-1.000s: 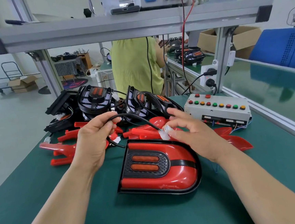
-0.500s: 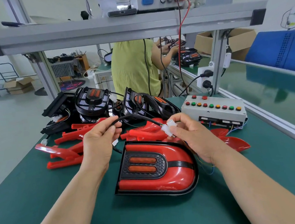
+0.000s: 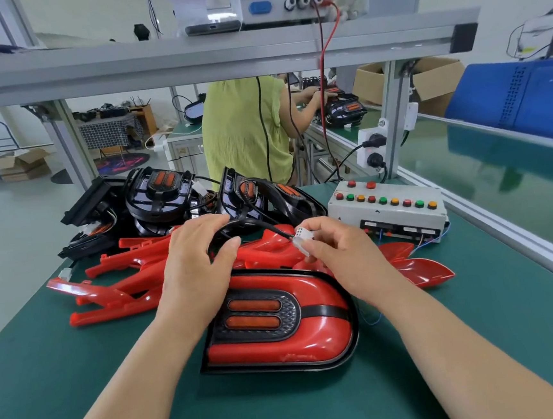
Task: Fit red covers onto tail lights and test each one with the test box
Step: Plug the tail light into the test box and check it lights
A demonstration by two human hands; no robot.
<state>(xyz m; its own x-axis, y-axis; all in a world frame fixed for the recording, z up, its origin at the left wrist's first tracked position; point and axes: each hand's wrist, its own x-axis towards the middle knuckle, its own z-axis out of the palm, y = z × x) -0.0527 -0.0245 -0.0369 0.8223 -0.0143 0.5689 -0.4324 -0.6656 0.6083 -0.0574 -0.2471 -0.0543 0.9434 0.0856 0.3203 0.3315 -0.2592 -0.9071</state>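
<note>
**Red-covered tail light (image 3: 278, 322) lies on green tabletop (image 3: 479, 325)**

I see my left hand (image 3: 196, 266) pinching a black cable (image 3: 253, 223) and my right hand (image 3: 346, 256) pinching its white connector (image 3: 301, 237), just behind the light; the test box (image 3: 388, 206) sits further right.

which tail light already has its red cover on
The tail light lying flat closest to the camera; the pile of tail lights behind shows bare black housings.

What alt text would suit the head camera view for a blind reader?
A person's right hand pinches a white plastic connector on a black cable that the left hand holds, above a glossy red-covered tail light on a green bench mat. Behind lie loose red plastic covers, bare black tail lights and a grey button-studded test box.
</note>
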